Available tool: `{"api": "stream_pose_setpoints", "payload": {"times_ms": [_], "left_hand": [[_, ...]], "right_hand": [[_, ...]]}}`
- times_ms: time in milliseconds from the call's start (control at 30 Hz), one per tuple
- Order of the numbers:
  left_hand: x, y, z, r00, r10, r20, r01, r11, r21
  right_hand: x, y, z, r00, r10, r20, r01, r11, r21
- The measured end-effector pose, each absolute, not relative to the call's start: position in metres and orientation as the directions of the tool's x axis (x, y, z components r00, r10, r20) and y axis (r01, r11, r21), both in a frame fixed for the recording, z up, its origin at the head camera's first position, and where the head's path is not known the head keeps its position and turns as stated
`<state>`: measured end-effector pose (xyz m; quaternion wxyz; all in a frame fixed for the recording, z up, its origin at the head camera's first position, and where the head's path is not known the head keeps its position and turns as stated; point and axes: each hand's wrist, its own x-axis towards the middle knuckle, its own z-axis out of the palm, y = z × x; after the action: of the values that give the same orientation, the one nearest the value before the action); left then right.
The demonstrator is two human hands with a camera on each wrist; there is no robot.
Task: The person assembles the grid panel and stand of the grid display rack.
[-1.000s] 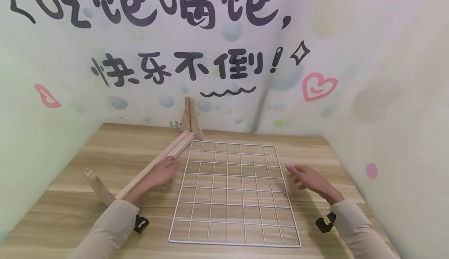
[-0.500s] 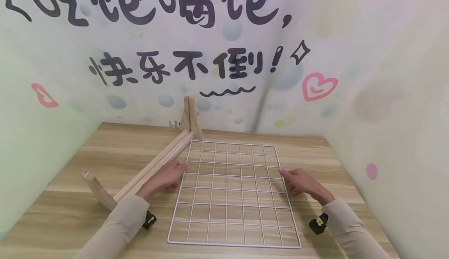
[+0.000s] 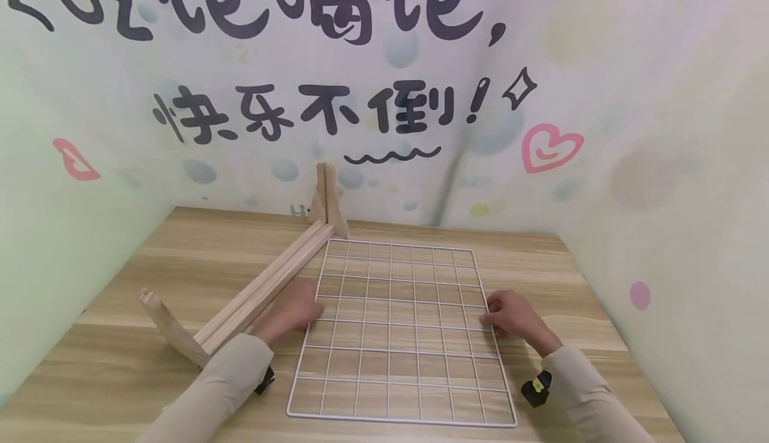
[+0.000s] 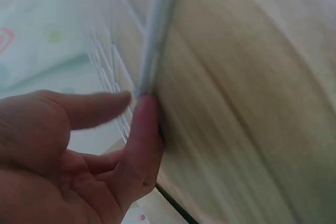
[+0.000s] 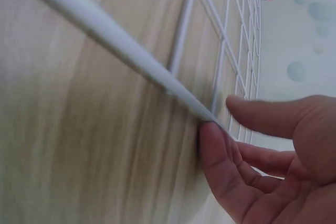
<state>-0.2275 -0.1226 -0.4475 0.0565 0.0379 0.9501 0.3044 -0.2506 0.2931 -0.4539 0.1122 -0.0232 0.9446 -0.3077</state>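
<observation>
A white wire grid panel (image 3: 388,349) lies on the wooden table. At its left edge is my left hand (image 3: 294,307). In the left wrist view, that hand's thumb (image 4: 102,108) and index finger (image 4: 143,140) close on the outer wire (image 4: 157,30) from either side. My right hand (image 3: 512,313) grips the opposite edge. Seen from the right wrist, the thumb (image 5: 262,116) lies over the grid side and the index fingertip (image 5: 212,140) is tucked under the rim wire (image 5: 126,48).
Left of the grid stands a wooden frame: a long double bar (image 3: 264,283) joins a tall back upright (image 3: 327,196) and a curved front foot (image 3: 171,329). Printed walls (image 3: 384,183) enclose the table (image 3: 529,256) at the back and sides.
Both hands have come inward onto the grid's side edges and slid a little toward me. The fingers now close around the edge wires. The grid has stayed in place.
</observation>
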Motion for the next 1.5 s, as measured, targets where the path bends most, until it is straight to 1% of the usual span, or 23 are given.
{"api": "stream_pose_setpoints", "payload": {"times_ms": [133,300,500,600,733,900,1000,1100,1167,1233,1367,1500], "left_hand": [[-0.228,-0.122,-0.449,-0.991,0.13,-0.033,0.094,0.849,0.52],[-0.23,-0.122,-0.449,-0.989,0.144,-0.025,0.115,0.869,0.481],[-0.23,-0.124,-0.451,-0.992,0.122,-0.04,0.086,0.861,0.501],[-0.228,-0.124,-0.452,-0.994,0.11,-0.022,0.083,0.854,0.513],[-0.228,-0.123,-0.452,-0.996,0.083,-0.023,0.056,0.824,0.564],[-0.229,-0.123,-0.451,-0.991,0.069,-0.112,-0.027,0.724,0.689],[-0.23,-0.123,-0.448,-0.978,0.091,-0.19,-0.098,0.6,0.794],[-0.233,-0.124,-0.446,-0.958,0.126,-0.258,-0.174,0.461,0.87],[-0.234,-0.126,-0.443,-0.947,0.147,-0.285,-0.208,0.395,0.895],[-0.236,-0.129,-0.441,-0.943,0.167,-0.289,-0.215,0.36,0.908],[-0.237,-0.133,-0.434,-0.946,0.176,-0.273,-0.2,0.346,0.917],[-0.238,-0.136,-0.427,-0.949,0.177,-0.259,-0.193,0.32,0.927]], "right_hand": [[-0.25,0.292,-0.455,-0.979,-0.092,-0.183,0.032,0.813,-0.581],[-0.249,0.291,-0.456,-0.981,-0.068,-0.184,0.05,0.818,-0.573],[-0.25,0.292,-0.461,-0.98,-0.055,-0.193,0.069,0.81,-0.582],[-0.249,0.293,-0.461,-0.98,-0.052,-0.193,0.074,0.805,-0.589],[-0.248,0.295,-0.459,-0.98,-0.042,-0.194,0.091,0.773,-0.628],[-0.246,0.296,-0.459,-0.972,-0.068,-0.226,0.118,0.69,-0.714],[-0.246,0.298,-0.459,-0.964,-0.09,-0.249,0.13,0.656,-0.743],[-0.246,0.303,-0.456,-0.96,-0.11,-0.257,0.134,0.626,-0.768],[-0.246,0.306,-0.452,-0.957,-0.128,-0.259,0.133,0.599,-0.789],[-0.246,0.307,-0.448,-0.955,-0.151,-0.254,0.126,0.57,-0.812],[-0.247,0.31,-0.441,-0.953,-0.176,-0.245,0.122,0.517,-0.847],[-0.249,0.314,-0.437,-0.958,-0.158,-0.237,0.142,0.458,-0.878]]}}
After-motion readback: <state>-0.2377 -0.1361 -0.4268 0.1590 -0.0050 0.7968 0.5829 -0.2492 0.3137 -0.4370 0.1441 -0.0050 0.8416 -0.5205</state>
